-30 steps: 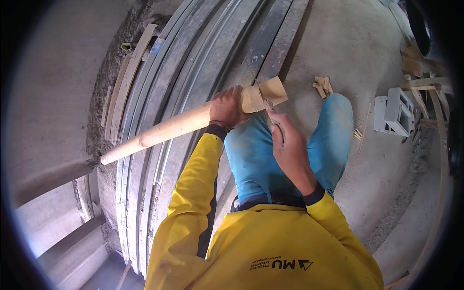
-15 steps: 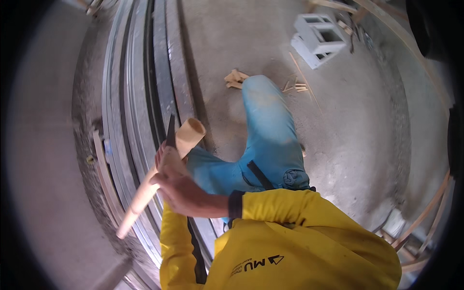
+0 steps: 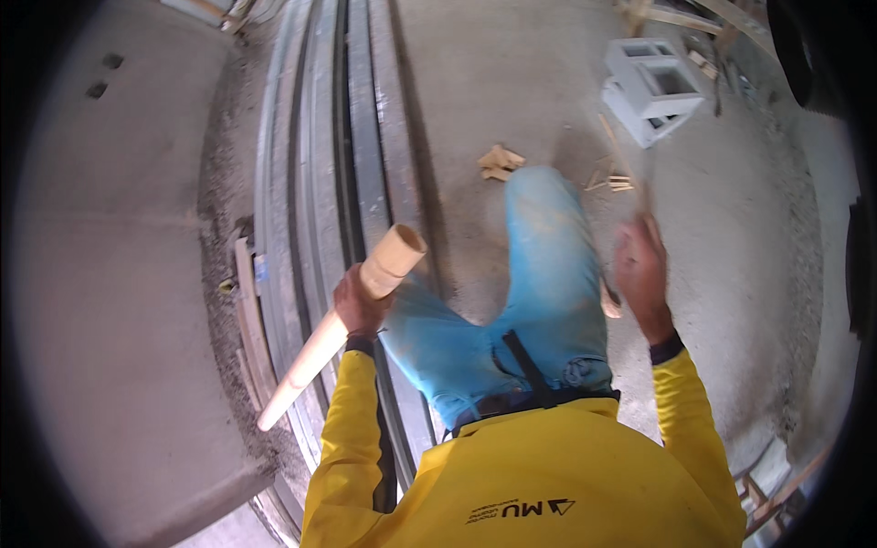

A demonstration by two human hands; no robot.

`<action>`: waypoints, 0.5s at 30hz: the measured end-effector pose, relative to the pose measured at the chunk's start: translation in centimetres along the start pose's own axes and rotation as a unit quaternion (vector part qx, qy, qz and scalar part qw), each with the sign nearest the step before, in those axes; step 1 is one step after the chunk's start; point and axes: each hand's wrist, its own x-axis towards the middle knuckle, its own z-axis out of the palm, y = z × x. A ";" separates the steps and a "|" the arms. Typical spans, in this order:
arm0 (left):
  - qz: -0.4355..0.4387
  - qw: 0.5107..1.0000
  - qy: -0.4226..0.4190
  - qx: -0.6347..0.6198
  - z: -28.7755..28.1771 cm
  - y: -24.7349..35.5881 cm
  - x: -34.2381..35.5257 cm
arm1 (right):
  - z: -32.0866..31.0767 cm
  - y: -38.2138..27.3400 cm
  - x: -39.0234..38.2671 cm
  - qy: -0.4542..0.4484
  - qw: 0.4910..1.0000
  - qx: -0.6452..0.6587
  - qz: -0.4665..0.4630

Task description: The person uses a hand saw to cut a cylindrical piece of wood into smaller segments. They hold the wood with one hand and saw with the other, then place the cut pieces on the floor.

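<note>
Gripped in my left hand (image 3: 358,301) is a pale bamboo pole (image 3: 306,363), lying diagonally beside my left leg, with its hollow end up and to the right. My right hand (image 3: 637,265) is out beside my right knee, clear of the pole, closed round a bladed tool (image 3: 644,196) that is smeared by motion and points upward. Small split wooden offcuts (image 3: 501,161) lie on the floor beyond my knee, with thin sticks (image 3: 619,183) to their right.
A stack of long metal lengths (image 3: 364,100) runs along my left, with wooden strips (image 3: 251,310) beside it on the rough floor edge. Pale hollow blocks (image 3: 653,87) sit at the upper right, near some timber (image 3: 685,20).
My right hand and the tool have swung away from the pole to the right. The pole's hollow end has turned upward. The view has rotated, shifting the blocks toward the top.
</note>
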 end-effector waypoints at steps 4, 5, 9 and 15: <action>0.022 0.999 0.035 -0.005 0.9 0.9 -0.7 | 0.7 11.1 -12.3 -0.097 0.978 -0.094 0.160; 0.030 0.999 0.040 -0.010 1.1 1.3 -1.0 | 1.2 13.7 -15.1 -0.127 0.966 -0.093 0.206; 0.022 0.999 0.026 -0.006 0.3 1.8 -1.6 | 2.8 13.5 -14.4 -0.329 0.875 -0.295 0.199; 0.004 0.999 0.053 -0.011 0.6 1.9 -1.5 | 8.1 0.3 2.9 -0.014 0.999 0.016 0.042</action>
